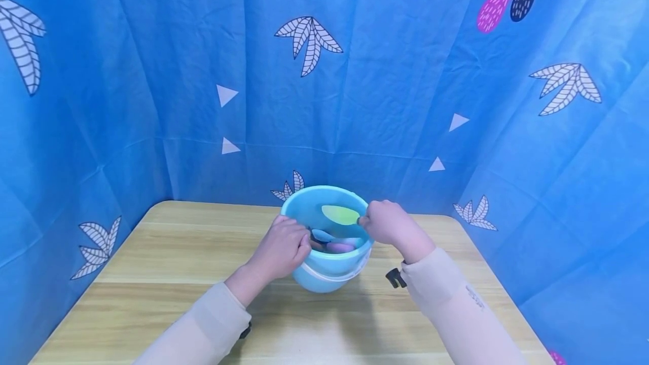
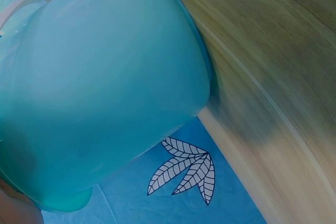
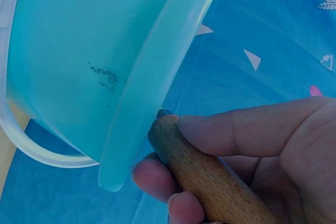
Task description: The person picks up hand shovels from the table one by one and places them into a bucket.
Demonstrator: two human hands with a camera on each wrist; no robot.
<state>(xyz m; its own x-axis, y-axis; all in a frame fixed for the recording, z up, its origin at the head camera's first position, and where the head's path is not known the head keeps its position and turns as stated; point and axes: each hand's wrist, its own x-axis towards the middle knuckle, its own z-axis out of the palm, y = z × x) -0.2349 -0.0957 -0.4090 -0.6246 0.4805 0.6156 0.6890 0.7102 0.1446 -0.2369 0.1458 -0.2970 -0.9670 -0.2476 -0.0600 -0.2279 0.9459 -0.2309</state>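
A light blue bucket stands on the table, its mouth facing up toward the head camera. My left hand grips the near left part of its rim, the thumb on the outside. With my right hand I hold a small shovel by its wooden handle, pinched between thumb and fingers at the right rim. The shovel's green blade is inside the bucket. Lower in the bucket lie a purple piece and a light blue piece, partly hidden by the wall and my left hand.
A white bail handle hangs down against the bucket's front. The wooden table extends to both sides. Blue patterned curtain encloses the back and both sides. A black strap sticks out by the right sleeve.
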